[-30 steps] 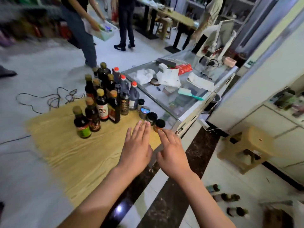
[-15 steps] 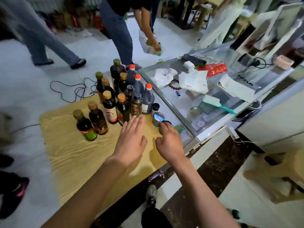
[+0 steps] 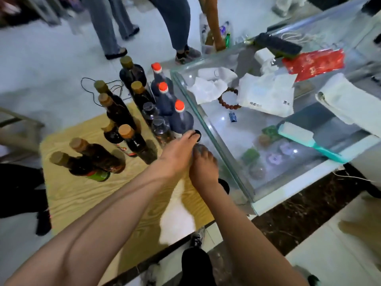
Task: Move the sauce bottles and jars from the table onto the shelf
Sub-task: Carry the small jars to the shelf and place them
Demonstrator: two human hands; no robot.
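Observation:
Several dark sauce bottles with tan caps (image 3: 126, 130) and three with red caps (image 3: 179, 105) stand in a cluster on the wooden table (image 3: 82, 199). A row of small jars runs along the table's right edge beside the glass counter. My left hand (image 3: 177, 153) reaches over the table and its fingertips curl round a small black-capped jar (image 3: 197, 133). Just to its right, my right hand (image 3: 203, 167) grips a jar with a shiny lid (image 3: 199, 149) from above. Behind my right wrist another black-lidded jar (image 3: 224, 185) is partly hidden.
A glass display counter (image 3: 222, 149) adjoins the table on the right, carrying papers, a bead bracelet (image 3: 227, 100), a red packet and a teal brush (image 3: 309, 141). People's legs (image 3: 179, 27) stand beyond the table. A cable (image 3: 99, 83) lies on the floor.
Both hands have moved forward and right to the jars at the table's edge and closed on them. The camera has tilted down and come closer.

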